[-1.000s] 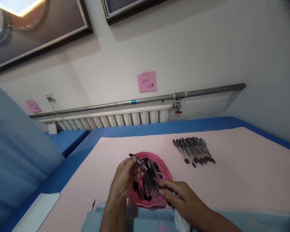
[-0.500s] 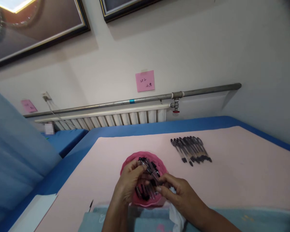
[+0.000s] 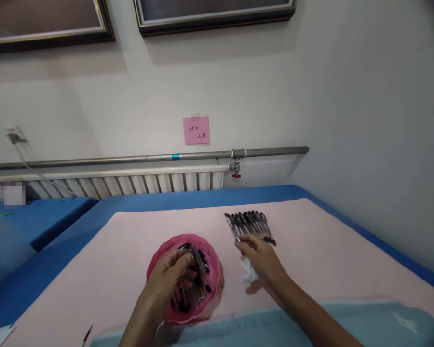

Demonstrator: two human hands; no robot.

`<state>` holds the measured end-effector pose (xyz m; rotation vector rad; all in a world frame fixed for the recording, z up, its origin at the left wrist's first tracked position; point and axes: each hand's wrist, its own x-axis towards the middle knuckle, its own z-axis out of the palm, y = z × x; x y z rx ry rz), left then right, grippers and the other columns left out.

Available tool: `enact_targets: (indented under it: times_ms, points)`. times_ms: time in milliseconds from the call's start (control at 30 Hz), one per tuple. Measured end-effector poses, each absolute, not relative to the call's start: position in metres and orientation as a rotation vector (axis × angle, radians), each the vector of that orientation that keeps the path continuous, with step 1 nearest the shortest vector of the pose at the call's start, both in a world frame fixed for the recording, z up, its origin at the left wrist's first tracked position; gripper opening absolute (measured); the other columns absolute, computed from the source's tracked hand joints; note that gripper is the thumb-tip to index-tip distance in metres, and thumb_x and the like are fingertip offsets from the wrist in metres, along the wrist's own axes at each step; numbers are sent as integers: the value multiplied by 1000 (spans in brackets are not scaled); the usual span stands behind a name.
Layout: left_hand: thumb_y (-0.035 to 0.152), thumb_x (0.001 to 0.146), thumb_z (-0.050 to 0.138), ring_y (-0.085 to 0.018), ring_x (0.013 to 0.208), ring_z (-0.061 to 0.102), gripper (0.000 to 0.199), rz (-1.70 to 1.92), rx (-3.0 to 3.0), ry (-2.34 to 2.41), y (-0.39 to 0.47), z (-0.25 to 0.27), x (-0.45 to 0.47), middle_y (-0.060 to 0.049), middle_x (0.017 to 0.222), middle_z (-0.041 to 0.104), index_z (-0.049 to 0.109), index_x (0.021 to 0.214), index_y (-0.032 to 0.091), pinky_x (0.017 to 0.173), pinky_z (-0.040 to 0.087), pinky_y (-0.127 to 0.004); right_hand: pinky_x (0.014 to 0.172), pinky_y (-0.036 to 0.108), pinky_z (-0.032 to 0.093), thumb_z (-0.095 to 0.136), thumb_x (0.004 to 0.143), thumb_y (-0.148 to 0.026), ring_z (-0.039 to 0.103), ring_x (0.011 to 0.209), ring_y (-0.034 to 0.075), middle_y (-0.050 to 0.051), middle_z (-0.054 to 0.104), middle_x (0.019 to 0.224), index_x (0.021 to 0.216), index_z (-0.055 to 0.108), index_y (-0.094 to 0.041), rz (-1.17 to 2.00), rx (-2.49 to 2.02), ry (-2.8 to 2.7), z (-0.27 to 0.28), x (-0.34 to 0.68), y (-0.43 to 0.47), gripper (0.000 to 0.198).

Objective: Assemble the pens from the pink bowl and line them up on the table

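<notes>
A pink bowl [image 3: 155,260] with several clear black-capped pens [image 3: 201,270] sits on the pink mat in front of me. My left hand [image 3: 168,282] is inside the bowl, with its fingers closed around a bunch of those pens. A row of the same pens [image 3: 251,222] lies side by side on the mat to the right and farther back. My right hand [image 3: 260,255] is stretched out to the near left end of that row, its fingertips pinching one pen [image 3: 235,230] beside the others. A white cloth [image 3: 249,273] is tucked under its palm.
The pink mat [image 3: 329,260] covers a blue table [image 3: 188,196] that stands against a white wall with a radiator [image 3: 141,183] and pipe [image 3: 130,158]. A light blue cloth [image 3: 365,323] lies along the near edge. A pink note [image 3: 196,130] is stuck on the wall.
My right hand has left the bowl and moved right and away to the row of pens, carrying one pen. The left hand stayed in the bowl. The view has swung to the right.
</notes>
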<state>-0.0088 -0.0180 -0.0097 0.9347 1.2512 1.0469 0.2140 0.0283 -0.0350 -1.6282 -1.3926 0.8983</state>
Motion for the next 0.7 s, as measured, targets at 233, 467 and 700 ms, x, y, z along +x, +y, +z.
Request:
enact_targets:
  times_ms: [233, 467, 700]
  points:
    - [47, 67, 65, -16, 71, 59, 41, 982, 973, 1260, -20, -6, -7, -5, 85, 65, 63, 94, 16, 59, 45, -25, 53, 28, 51, 47, 77, -33, 64, 73, 21, 6, 68, 89, 94, 66, -20, 581, -1907, -1315, -44, 276, 70, 29]
    - [46, 67, 65, -17, 66, 60, 38, 1027, 1024, 1295, -21, -7, -2, -5, 74, 65, 66, 90, 16, 53, 42, -24, 82, 40, 48, 54, 88, -30, 60, 93, 19, 6, 63, 105, 100, 61, -16, 422, -1962, -1533, -52, 288, 86, 20]
    - [44, 66, 66, -15, 60, 57, 29, 1072, 1028, 1302, -20, -6, 0, -3, 66, 62, 63, 77, 17, 51, 40, -23, 80, 37, 50, 52, 83, -29, 60, 94, 23, 8, 65, 97, 88, 66, -17, 410, -1856, -1439, -45, 285, 77, 19]
